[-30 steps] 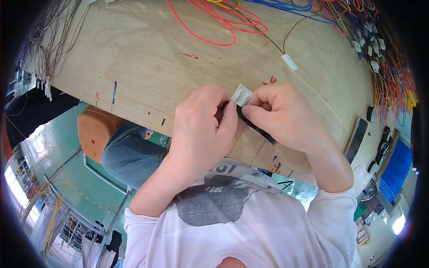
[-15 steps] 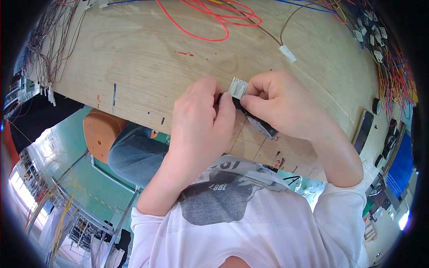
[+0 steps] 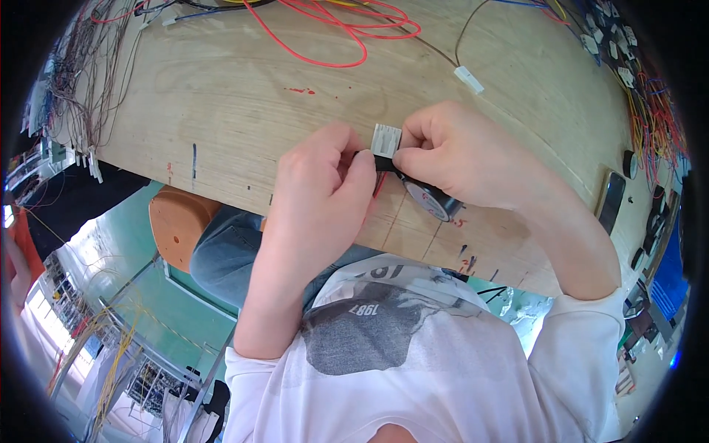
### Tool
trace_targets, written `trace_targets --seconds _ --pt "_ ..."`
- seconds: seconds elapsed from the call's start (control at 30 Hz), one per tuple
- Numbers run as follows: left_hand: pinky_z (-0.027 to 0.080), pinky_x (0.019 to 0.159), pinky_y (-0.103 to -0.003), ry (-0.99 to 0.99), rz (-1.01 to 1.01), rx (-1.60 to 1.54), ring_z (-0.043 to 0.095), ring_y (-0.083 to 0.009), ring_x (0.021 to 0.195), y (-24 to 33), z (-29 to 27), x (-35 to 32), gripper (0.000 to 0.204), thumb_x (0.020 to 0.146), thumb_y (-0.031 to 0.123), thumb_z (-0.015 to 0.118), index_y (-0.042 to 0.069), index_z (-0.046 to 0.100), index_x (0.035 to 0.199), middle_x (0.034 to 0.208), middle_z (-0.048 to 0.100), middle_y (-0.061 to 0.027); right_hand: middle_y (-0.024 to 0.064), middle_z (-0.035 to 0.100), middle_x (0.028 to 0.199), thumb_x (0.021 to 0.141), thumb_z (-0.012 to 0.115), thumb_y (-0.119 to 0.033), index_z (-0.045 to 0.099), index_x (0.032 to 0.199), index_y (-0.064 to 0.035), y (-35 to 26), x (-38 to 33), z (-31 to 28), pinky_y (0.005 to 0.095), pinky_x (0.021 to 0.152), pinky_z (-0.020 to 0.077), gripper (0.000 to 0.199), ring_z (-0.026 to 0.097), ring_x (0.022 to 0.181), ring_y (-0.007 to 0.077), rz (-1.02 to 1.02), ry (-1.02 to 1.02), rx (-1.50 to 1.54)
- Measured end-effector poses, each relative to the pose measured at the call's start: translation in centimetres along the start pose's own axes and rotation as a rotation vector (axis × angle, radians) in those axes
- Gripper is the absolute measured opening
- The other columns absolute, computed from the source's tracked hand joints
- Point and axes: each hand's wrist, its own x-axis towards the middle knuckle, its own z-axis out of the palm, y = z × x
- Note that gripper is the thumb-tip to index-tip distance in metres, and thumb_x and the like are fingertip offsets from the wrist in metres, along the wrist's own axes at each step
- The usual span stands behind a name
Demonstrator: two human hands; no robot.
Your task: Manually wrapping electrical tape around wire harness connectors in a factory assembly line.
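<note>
My left hand and my right hand meet over the near edge of a plywood workbench. Between their fingertips they pinch a small white connector with a black taped wire bundle under it. A roll of black tape sits beneath my right hand, held against its palm; thin red wires run down from the bundle between the hands.
Red wire loops lie at the far side of the bench. A loose white connector on a brown wire lies beyond my right hand. Wire bundles hang at the left edge and right edge. A dark phone lies at right. An orange stool stands below.
Both hands and the connector have stayed together, shifting slightly in the picture; the tape roll under my right hand shows more of its face now.
</note>
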Motion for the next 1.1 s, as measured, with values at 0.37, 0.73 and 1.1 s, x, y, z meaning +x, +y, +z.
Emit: trace_targets --seconds 0.37,0.73,1.1 --pt "0.035 0.048 -0.037 0.069 0.138 0.183 0.046 -0.0282 0.050 0.0 0.7 0.1 0.009 0.072 0.001 0.052 -0.003 0.046 0.066 0.056 0.046 -0.0148 0.0110 0.054 0.056 0.070 0.053 -0.017 0.058 0.069 0.0043 0.3 0.2 -0.4 0.0328 0.047 0.0393 0.022 0.050 0.049 0.0178 0.011 -0.009 0.209" --pt "0.037 0.051 -0.038 0.118 0.056 0.163 0.048 -0.0309 0.055 -0.2 0.9 -0.2 0.010 0.074 0.002 0.052 -0.002 0.045 0.068 0.060 0.049 -0.0157 0.0097 0.054 0.056 0.072 0.052 -0.017 0.058 0.070 0.0042 0.0 -0.1 -0.3 0.0304 0.048 0.0402 0.022 0.052 0.052 0.0156 -0.003 -0.002 0.024" --pt "0.039 0.054 -0.041 0.059 -0.117 -0.037 0.050 -0.0365 0.060 0.5 0.9 -0.5 0.009 0.077 0.002 0.051 -0.002 0.045 0.072 0.062 0.050 -0.0181 0.0080 0.054 0.058 0.073 0.053 -0.016 0.058 0.073 0.0041 -0.1 0.0 -0.5 0.0289 0.046 0.0393 0.021 0.050 0.050 0.0135 0.034 0.006 0.053"
